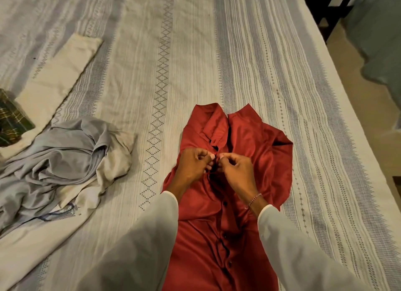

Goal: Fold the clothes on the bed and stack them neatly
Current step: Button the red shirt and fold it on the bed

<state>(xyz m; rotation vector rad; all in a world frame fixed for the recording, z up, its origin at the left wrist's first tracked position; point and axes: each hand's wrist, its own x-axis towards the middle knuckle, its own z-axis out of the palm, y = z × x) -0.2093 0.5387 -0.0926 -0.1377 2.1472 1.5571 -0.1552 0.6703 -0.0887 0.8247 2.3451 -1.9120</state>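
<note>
A red shirt (234, 182) lies face up on the bed (173, 62), collar pointing away. The left hand (193, 163) and right hand (235, 169) meet at its upper placket, each grip pinching the fabric by a button. Farther left, a crumpled grey garment (65, 160) rests beside a folded cream cloth (63, 78).

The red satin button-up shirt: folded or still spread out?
Spread out: the red satin button-up shirt lies flat, front up, collar open, both hands pinching its placket.

Home bedroom, bed (195, 52), loose clothes (65, 156)
</note>
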